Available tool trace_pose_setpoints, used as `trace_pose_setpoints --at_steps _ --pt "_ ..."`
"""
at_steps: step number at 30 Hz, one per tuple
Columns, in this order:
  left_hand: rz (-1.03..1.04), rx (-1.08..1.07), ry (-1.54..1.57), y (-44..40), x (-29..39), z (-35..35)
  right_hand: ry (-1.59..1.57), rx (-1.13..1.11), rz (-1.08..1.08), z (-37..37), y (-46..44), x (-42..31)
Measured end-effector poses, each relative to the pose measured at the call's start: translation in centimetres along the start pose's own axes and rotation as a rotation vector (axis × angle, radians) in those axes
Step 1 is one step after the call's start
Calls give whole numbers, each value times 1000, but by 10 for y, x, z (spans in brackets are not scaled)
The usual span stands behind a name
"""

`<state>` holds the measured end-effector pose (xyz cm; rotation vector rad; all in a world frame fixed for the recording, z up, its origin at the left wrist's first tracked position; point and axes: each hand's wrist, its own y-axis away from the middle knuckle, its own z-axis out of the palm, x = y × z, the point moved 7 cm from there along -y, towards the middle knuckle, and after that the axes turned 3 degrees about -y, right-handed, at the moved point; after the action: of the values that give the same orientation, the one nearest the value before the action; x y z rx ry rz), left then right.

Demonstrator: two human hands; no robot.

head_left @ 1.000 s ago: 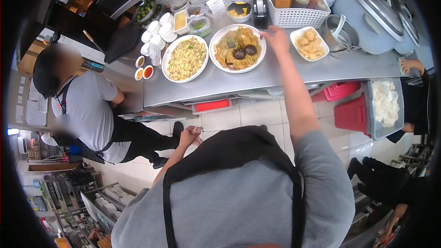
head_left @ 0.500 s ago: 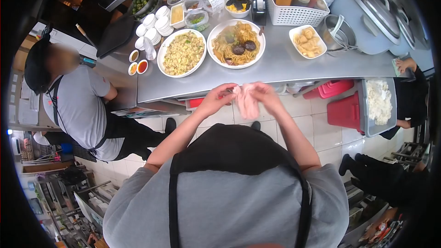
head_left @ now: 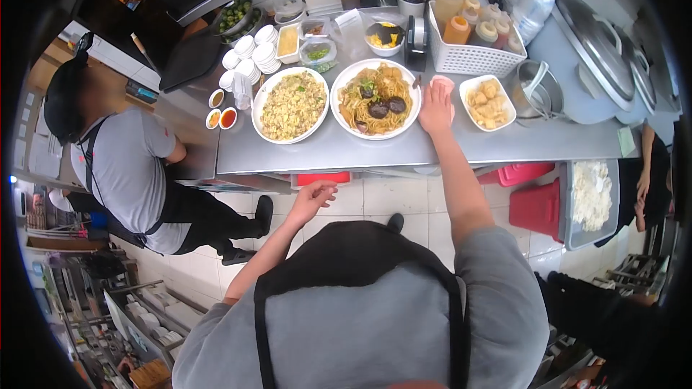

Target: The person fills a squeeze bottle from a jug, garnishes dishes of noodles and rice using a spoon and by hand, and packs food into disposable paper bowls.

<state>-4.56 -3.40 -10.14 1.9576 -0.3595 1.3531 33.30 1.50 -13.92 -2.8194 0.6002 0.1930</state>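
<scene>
Right hand [head_left: 435, 109] flat on pink cloth [head_left: 445, 83], noodle plate [head_left: 360, 134] just left; left hand [head_left: 313, 200] empty, loosely curled, farther off.

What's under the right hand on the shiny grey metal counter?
A pink cloth sticks out from under the right hand, on the counter. The hand hides the rest of the cloth, and the counter surface beneath both cannot be seen.

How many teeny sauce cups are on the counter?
3: the brown cup at the back, the orange cup front left, and the red cup front right. All sit left of the plate of yellowish food. More could be hidden.
</scene>
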Motion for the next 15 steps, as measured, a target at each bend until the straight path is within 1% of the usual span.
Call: trace_pose_setpoints --at_steps 2,3,4,6,7,9,10,12,13,15 --pt "9 -30 12 -4 1 7 -8 0 17 7 -26 4" --pt "26 -39 0 -9 4 9 -3 -52 29 9 -31 6" --pt "27 -37 4 -16 5 10 0 -52 26 9 -31 5" --pt "31 -11 91 -29 14 14 -70 36 -6 2 -27 4" --pt "31 -11 104 -38 15 16 -60 32 -12 2 -19 2" --pt "35 26 206 -56 20 13 -54 170 -26 -15 14 -11" --pt "39 21 216 -62 25 12 -42 171 -30 -17 33 -20" --pt "12 31 271 -68 35 10 -22 293 -122 -24 76 -47" --pt "37 -13 277 -71 37 10 -10 282 -122 -26 94 -57" --pt "14 -90 225 -64 50 12 -287 312 -277 -37 144 -88"
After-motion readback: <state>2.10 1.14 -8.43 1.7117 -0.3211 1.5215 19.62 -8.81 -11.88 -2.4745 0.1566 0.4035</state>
